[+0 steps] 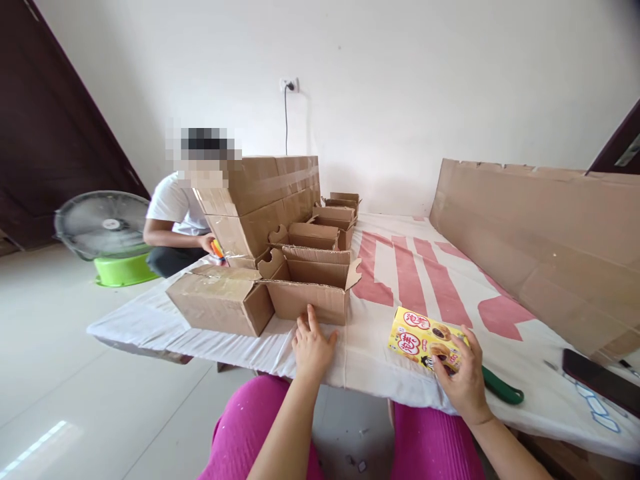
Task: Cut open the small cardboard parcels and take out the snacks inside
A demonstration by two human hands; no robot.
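My right hand (pixel 465 375) grips the right end of a yellow snack box (pixel 407 339), which lies on the white cloth, its printed side showing puff snacks. With fingers apart, my left hand (pixel 314 347) rests on the cloth, one fingertip at the front wall of an open cardboard box (pixel 305 301). That box has its flaps up, and its bottom is hidden from this angle. To its left is a closed, taped cardboard box (pixel 215 303). Beside my right hand a green handle (pixel 503 387) sticks out, partly covered.
More open cardboard boxes (pixel 314 235) line up behind, along stacked taped cartons (pixel 270 190). At left a co-worker (pixel 173 213) holds an orange tool (pixel 217 249). A tall cardboard panel (pixel 530 240) and a dark phone (pixel 600 381) are at right. A fan (pixel 107 223) stands on the floor.
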